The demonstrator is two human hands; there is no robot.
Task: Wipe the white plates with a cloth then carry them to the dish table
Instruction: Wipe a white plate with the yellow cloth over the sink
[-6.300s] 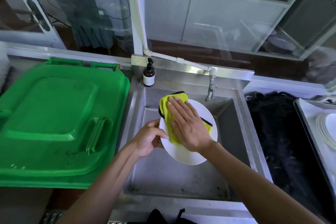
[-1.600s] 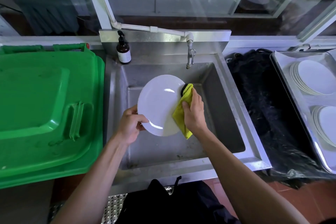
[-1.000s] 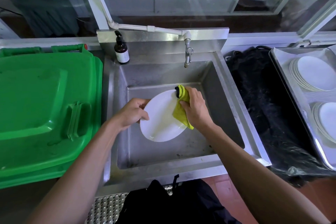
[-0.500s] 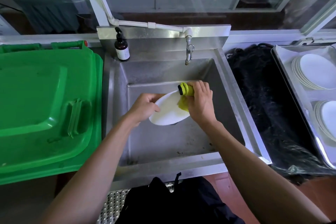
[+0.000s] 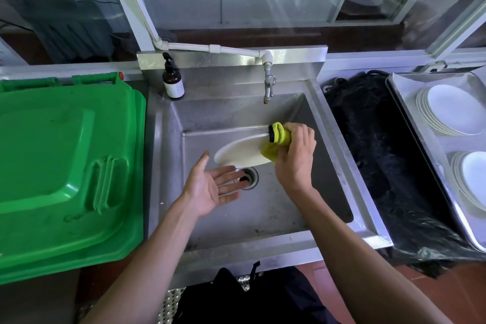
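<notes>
gripping plate (image 5: 240,153) through cloth (image 5: 278,137)

R hand (image 5: 295,158) grips yellow cloth (image 5: 278,137) + white plate (image 5: 242,152) edge over sink (image 5: 263,218) | L hand (image 5: 210,187) palm up, off plate | plate stacks (image 5: 447,110) on tray (image 5: 402,87) at right

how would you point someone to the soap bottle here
Find the steel sink in the middle, between the green bin lid and the black bag. On its back left corner, left of the tap, stands the soap bottle: dark brown, black pump, pale label, the only bottle there.
</notes>
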